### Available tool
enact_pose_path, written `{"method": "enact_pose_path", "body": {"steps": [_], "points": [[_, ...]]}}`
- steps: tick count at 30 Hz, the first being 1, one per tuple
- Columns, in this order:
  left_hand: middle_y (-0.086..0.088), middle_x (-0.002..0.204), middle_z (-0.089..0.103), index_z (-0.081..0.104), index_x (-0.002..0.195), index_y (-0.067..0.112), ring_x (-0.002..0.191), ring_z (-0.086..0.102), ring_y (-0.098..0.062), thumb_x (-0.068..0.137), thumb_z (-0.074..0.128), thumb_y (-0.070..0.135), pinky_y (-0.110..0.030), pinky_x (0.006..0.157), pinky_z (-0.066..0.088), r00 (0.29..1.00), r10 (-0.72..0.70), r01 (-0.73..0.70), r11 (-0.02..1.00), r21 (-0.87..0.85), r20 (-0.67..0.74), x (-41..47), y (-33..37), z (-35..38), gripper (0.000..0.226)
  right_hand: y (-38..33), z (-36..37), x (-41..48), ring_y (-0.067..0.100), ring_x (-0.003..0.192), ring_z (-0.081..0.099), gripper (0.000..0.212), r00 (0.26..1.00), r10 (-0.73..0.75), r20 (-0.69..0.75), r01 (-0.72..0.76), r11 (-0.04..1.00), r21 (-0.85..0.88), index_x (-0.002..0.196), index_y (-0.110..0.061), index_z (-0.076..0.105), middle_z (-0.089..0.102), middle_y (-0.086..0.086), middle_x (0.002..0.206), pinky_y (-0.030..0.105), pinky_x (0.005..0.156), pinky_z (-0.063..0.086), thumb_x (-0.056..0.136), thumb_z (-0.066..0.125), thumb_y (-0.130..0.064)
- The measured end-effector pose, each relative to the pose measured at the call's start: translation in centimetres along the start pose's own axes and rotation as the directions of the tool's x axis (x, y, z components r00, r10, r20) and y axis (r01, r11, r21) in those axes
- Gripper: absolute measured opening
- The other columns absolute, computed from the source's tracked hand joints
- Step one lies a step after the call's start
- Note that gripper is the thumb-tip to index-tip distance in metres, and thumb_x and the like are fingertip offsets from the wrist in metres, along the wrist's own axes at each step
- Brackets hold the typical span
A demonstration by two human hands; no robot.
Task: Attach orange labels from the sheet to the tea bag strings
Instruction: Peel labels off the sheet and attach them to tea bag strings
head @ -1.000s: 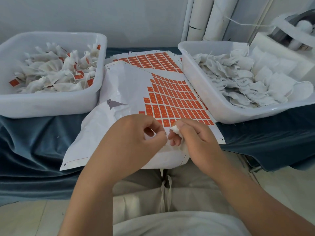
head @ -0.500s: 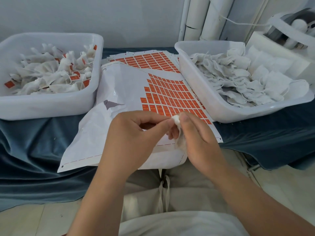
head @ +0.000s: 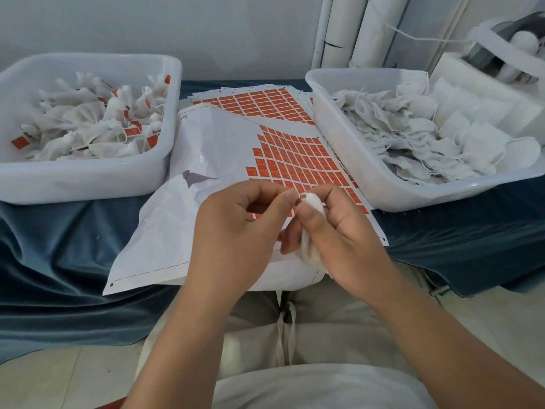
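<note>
Tea bag (head: 312, 202) mid-frame, long axis vertical, right grip (head: 348, 240) wrapped round it, left grip (head: 236, 231) pinched beside its top, contents unclear

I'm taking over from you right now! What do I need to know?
Left hand: fingertips pinched at the bag's top; what they hold is too small to see.
Right hand: grips one white mesh tea bag.
White sheet of orange rectangular labels: on the blue cloth, many labels remaining.
Done: labelled bags fill the left white plastic tub.
To do: this bag, plus the unlabelled pile in the right white plastic tub.
</note>
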State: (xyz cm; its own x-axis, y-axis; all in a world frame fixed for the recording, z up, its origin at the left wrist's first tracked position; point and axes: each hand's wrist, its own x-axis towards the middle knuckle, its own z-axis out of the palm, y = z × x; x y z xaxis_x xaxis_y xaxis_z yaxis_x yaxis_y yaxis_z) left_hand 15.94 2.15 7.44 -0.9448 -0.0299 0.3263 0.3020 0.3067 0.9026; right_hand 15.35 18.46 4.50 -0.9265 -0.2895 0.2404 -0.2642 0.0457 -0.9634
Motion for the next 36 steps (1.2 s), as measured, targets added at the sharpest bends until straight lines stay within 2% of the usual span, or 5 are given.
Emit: {"method": "enact_pose_path", "body": {"steps": [4,13,18,27,36], "points": [[0.016,0.084,0.077,0.077,0.086,0.03,0.083,0.073,-0.003,0.099,0.07,0.028,-0.008,0.066,0.051,0.997,-0.057,0.063,0.993,-0.096,0.056,0.2,-0.3,-0.3,0.016,-0.5,-0.8,0.2,0.028,0.1,0.076,0.022,1.0,-0.011,-0.002,0.011,0.998,0.068,0.109,-0.034,0.071,0.079,0.004,0.1,0.048,0.095,0.059,0.105,0.058,-0.052],[0.006,0.091,0.079,0.072,0.095,0.016,0.085,0.074,-0.008,0.105,0.062,0.019,-0.016,0.069,0.055,0.996,-0.063,0.077,0.958,-0.278,0.062,0.1,0.1,-0.4,0.014,-0.6,-2.0,0.5,0.026,0.101,0.076,0.036,0.998,0.064,0.016,-0.066,0.947,0.314,0.114,-0.013,0.051,0.079,0.009,0.095,0.038,0.097,0.056,0.099,0.069,-0.04],[0.014,0.087,0.077,0.072,0.092,0.023,0.081,0.072,-0.002,0.104,0.061,0.029,-0.008,0.063,0.052,0.995,-0.082,0.07,0.979,-0.189,-0.055,0.3,0.3,-1.2,0.017,-1.0,-2.8,0.9,0.022,0.102,0.073,0.039,0.996,0.085,-0.028,-0.062,0.881,0.469,0.129,-0.024,0.067,0.078,0.003,0.095,0.044,0.101,0.056,0.096,0.072,-0.043],[0.004,0.1,0.079,0.066,0.1,0.02,0.082,0.077,-0.016,0.109,0.053,0.027,-0.019,0.065,0.058,0.991,-0.081,0.041,0.943,-0.331,-0.109,0.7,0.0,-1.5,0.017,-0.7,-2.6,0.7,0.025,0.114,0.074,0.026,0.989,0.149,0.002,-0.14,0.931,0.338,0.111,-0.035,0.074,0.079,0.009,0.112,0.03,0.095,0.057,0.092,0.074,-0.053],[-0.001,0.099,0.081,0.059,0.102,0.011,0.073,0.074,-0.01,0.113,0.044,0.025,-0.016,0.059,0.054,0.977,-0.177,0.091,0.848,-0.522,-0.117,0.8,-0.5,-0.5,0.023,-0.2,-2.9,0.6,0.018,0.091,0.073,0.027,0.966,0.206,0.155,-0.23,0.961,0.156,0.102,-0.026,0.075,0.075,0.001,0.087,0.038,0.1,0.053,0.104,0.06,-0.048]]}}
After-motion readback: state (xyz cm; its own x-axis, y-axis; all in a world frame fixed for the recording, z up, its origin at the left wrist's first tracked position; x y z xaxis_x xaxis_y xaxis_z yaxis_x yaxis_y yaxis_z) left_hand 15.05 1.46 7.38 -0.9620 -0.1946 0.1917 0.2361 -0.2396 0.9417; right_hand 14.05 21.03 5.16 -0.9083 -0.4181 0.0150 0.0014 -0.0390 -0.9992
